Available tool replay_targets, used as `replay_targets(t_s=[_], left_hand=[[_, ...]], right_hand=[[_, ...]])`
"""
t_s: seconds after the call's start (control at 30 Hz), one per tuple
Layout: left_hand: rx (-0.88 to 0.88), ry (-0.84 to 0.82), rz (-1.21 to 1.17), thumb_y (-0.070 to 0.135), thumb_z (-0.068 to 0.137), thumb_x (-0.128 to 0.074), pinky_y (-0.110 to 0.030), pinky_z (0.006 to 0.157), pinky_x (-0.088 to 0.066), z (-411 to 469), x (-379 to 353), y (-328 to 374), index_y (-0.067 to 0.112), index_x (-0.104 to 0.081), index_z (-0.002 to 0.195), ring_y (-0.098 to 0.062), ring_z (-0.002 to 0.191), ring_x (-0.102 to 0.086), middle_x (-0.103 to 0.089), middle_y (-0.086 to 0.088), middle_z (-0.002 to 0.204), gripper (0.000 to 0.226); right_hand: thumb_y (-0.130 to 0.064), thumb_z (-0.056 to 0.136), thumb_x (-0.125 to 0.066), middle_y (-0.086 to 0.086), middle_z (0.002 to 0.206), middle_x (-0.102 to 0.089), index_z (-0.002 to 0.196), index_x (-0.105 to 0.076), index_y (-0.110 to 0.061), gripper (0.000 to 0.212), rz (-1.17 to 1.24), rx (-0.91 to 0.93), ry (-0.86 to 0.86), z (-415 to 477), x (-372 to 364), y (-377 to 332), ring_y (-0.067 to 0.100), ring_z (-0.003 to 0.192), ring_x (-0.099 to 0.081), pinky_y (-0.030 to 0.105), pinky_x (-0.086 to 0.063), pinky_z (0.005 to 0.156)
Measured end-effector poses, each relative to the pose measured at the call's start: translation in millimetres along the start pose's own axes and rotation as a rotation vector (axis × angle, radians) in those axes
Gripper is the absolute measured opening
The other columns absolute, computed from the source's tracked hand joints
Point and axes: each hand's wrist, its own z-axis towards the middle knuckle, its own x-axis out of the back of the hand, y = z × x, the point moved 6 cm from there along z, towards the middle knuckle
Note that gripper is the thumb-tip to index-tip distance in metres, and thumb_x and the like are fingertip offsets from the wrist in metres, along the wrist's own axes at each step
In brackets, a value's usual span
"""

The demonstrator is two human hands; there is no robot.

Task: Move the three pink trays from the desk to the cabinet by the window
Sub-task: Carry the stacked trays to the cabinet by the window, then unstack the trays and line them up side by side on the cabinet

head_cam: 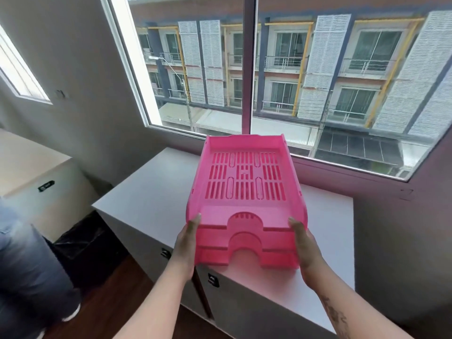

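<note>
Three pink slotted trays point(245, 182) are nested in one stack, held over the white cabinet point(151, 192) below the window. My left hand point(187, 243) grips the stack's front left corner, thumb on the top rim. At the front right corner my right hand point(304, 245) grips the same way. The stack's front bottom edge is at or just above the cabinet top; I cannot tell whether it touches. The trays tilt slightly, far end toward the glass.
A large window point(293, 81) runs behind the cabinet, its sill close to the trays' far end. Cabinet doors with dark handles point(213, 280) face me. A black-lined bin point(83, 241) stands on the floor at left. A person's leg in jeans point(29, 260) is at far left.
</note>
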Motion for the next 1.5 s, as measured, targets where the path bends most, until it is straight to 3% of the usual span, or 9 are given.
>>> replay_targets(t_s=[0.23, 0.37, 0.63, 0.8, 0.97, 1.1, 1.2, 1.37, 1.5], left_hand=[[-0.152, 0.189, 0.214, 0.036, 0.095, -0.051, -0.036, 0.065, -0.059, 1.0, -4.6, 61.6, 0.023, -0.059, 0.113, -0.022, 0.084, -0.069, -0.069, -0.008, 0.099, 0.023], [-0.200, 0.203, 0.428, 0.015, 0.096, -0.041, -0.030, 0.056, -0.054, 5.3, -7.2, 86.0, 0.017, -0.064, 0.103, -0.019, 0.073, -0.061, -0.066, -0.006, 0.089, 0.024], [-0.361, 0.252, 0.438, 0.005, 0.097, -0.037, -0.010, 0.045, -0.046, 5.5, 44.2, 126.7, 0.026, -0.058, 0.107, -0.011, 0.072, -0.062, -0.066, 0.002, 0.087, 0.031], [-0.374, 0.302, 0.462, 0.009, 0.093, -0.040, -0.030, 0.064, -0.045, 32.5, 128.1, 149.6, 0.039, -0.061, 0.082, -0.020, 0.075, -0.060, -0.067, -0.009, 0.090, 0.038], [-0.351, 0.312, 0.477, 0.009, 0.094, -0.041, -0.036, 0.069, -0.051, 93.3, 228.5, 158.8, 0.037, -0.061, 0.090, -0.024, 0.080, -0.064, -0.067, -0.003, 0.089, 0.035], [-0.304, 0.317, 0.479, 0.009, 0.094, -0.043, -0.042, 0.083, -0.053, 151.1, 294.3, 154.2, 0.032, -0.059, 0.103, -0.028, 0.091, -0.065, -0.069, -0.005, 0.098, 0.029], [-0.256, 0.278, 0.465, 0.010, 0.094, -0.047, -0.044, 0.096, -0.051, 191.8, 325.8, 141.6, 0.023, -0.065, 0.118, -0.026, 0.103, -0.065, -0.070, -0.010, 0.112, 0.032], [-0.170, 0.197, 0.418, 0.011, 0.098, -0.047, -0.028, 0.089, -0.046, 237.0, 342.4, 120.7, 0.019, -0.059, 0.130, -0.016, 0.106, -0.061, -0.066, 0.003, 0.114, 0.035], [-0.146, 0.184, 0.433, 0.011, 0.098, -0.048, -0.031, 0.093, -0.047, 259.3, 353.4, 102.8, 0.019, -0.060, 0.128, -0.015, 0.107, -0.061, -0.066, 0.004, 0.112, 0.034]], right_hand=[[-0.067, 0.078, -0.065, 0.000, 0.145, -0.052, 0.147, -0.036, -0.029, 0.084, -0.232, 0.170, 0.005, 17.0, 11.2, -70.7, 0.029, 0.130, -0.053, 0.059, -0.047, 0.101], [-0.013, 0.095, -0.049, -0.004, 0.104, -0.068, 0.129, -0.050, -0.023, 0.035, -0.445, 0.177, -0.031, 14.8, -2.9, -106.8, 0.021, 0.091, -0.068, 0.043, -0.059, 0.079], [0.000, 0.093, -0.037, -0.004, 0.093, -0.068, 0.142, -0.046, -0.024, 0.055, -0.485, 0.380, 0.046, -0.5, -49.8, -123.0, 0.027, 0.065, -0.063, 0.036, -0.050, 0.049], [0.001, 0.095, -0.039, 0.003, 0.097, -0.066, 0.154, -0.029, -0.016, 0.062, -0.373, 0.404, 0.063, 10.4, -139.6, -115.4, 0.025, 0.064, -0.055, 0.050, -0.054, 0.058], [0.002, 0.097, -0.038, 0.034, 0.119, -0.059, 0.156, -0.020, -0.017, 0.065, -0.318, 0.376, 0.085, 36.8, -251.6, -91.3, 0.017, 0.052, -0.036, 0.035, -0.033, 0.045], [0.002, 0.095, -0.037, 0.029, 0.105, -0.062, 0.156, -0.021, -0.018, 0.066, -0.354, 0.367, 0.134, 63.7, -326.5, -63.7, 0.020, 0.052, -0.041, 0.039, -0.040, 0.046], [0.000, 0.096, -0.035, 0.015, 0.129, -0.061, 0.156, -0.024, -0.018, 0.064, -0.394, 0.324, 0.185, 80.2, -357.1, -45.4, 0.024, 0.073, -0.061, 0.048, -0.055, 0.066], [0.003, 0.093, -0.033, 0.012, 0.145, -0.052, 0.155, -0.026, -0.018, 0.066, -0.423, 0.214, 0.251, 98.9, -384.3, -13.6, 0.032, 0.117, -0.056, 0.033, -0.046, 0.089], [0.003, 0.094, -0.034, 0.004, 0.148, -0.049, 0.156, -0.024, -0.020, 0.066, -0.444, 0.170, 0.263, 110.1, -396.2, 6.0, 0.024, 0.112, -0.057, 0.022, -0.046, 0.078]])
